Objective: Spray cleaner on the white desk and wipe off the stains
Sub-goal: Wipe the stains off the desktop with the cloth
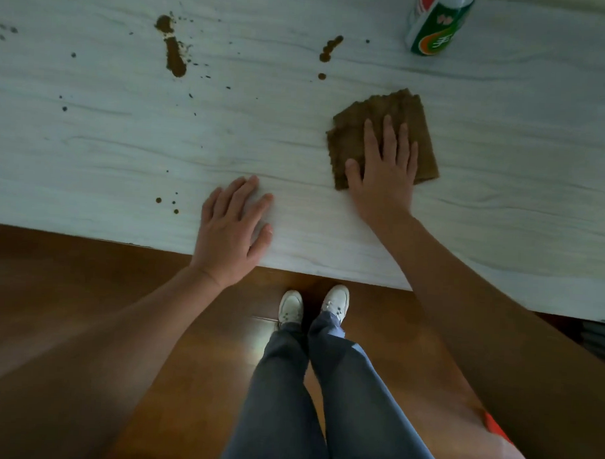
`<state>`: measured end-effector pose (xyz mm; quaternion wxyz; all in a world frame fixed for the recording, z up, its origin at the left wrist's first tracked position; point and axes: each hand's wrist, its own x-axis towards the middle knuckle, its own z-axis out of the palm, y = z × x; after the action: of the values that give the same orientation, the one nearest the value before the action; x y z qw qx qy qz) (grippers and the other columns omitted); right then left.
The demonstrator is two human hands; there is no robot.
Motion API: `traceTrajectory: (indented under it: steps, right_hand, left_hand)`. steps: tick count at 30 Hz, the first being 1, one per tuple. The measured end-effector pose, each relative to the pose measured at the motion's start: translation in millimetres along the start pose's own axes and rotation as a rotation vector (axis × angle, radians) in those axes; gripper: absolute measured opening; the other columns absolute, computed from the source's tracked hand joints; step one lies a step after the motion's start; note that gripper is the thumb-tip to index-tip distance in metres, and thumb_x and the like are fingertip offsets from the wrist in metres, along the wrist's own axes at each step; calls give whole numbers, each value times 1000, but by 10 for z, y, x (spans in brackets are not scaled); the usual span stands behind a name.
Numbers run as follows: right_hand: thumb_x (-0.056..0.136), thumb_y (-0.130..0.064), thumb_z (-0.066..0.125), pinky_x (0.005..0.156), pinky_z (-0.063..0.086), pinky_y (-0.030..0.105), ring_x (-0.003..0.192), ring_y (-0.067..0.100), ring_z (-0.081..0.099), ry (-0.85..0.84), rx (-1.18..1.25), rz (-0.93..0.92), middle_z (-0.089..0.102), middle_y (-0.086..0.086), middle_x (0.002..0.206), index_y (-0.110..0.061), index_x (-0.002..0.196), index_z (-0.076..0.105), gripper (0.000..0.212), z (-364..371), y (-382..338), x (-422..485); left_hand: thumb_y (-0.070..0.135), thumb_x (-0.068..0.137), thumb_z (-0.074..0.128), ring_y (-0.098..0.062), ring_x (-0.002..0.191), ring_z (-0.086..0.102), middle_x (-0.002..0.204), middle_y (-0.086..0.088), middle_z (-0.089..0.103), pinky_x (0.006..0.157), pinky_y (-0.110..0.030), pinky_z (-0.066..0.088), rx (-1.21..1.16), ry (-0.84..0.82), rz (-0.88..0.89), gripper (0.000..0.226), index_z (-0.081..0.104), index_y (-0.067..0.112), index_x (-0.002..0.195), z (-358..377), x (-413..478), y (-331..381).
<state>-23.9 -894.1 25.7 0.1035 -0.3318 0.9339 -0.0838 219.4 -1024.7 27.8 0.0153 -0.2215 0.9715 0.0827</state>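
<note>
The white desk (91, 153) carries brown stains: a long smear (173, 58) at upper left, a run of drops (329, 50) at upper middle, and small spots (166, 204) near the front edge. A folded brown cloth (394, 109) lies flat on the desk at right. My right hand (385, 170) rests palm down on the cloth, fingers spread. My left hand (234, 227) lies flat on the bare desk by the front edge, holding nothing. A green and white cleaner can (436, 26) stands at the far right, apart from both hands.
The desk's front edge runs diagonally across the middle of the view. Below it is a brown wooden floor (68, 307), with my legs in grey trousers and white shoes (312, 305). Tiny dark specks dot the desk's left side.
</note>
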Motion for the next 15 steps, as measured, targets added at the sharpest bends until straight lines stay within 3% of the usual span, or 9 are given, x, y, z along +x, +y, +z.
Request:
traceTrajectory:
  steps: [3, 7, 15]
  right_hand:
    - [103, -46, 35, 126, 1, 50, 156, 34, 3, 9, -4, -21, 10, 10, 170, -22, 162, 18, 66, -17, 51, -12]
    - [103, -47, 37, 125, -2, 50, 156, 34, 1, -3, -8, -15, 9, 10, 170, -22, 162, 16, 68, -8, 18, -5]
    - [102, -50, 35, 126, 0, 51, 156, 33, -2, -17, -44, -18, 5, 8, 170, -24, 163, 13, 70, -16, 29, 130]
  left_hand:
    - [43, 104, 36, -35, 150, 30, 161, -15, 35, 122, -55, 30, -47, -12, -11, 45, 50, 18, 139, -108, 130, 38]
    - [44, 105, 34, -35, 156, 21, 168, -16, 23, 127, -52, 19, -72, -29, -49, 54, 42, 17, 152, -233, 487, -51]
    - [48, 105, 30, -34, 157, 19, 168, -16, 25, 128, -52, 16, -36, -19, -10, 61, 36, 17, 157, -135, 1132, -234]
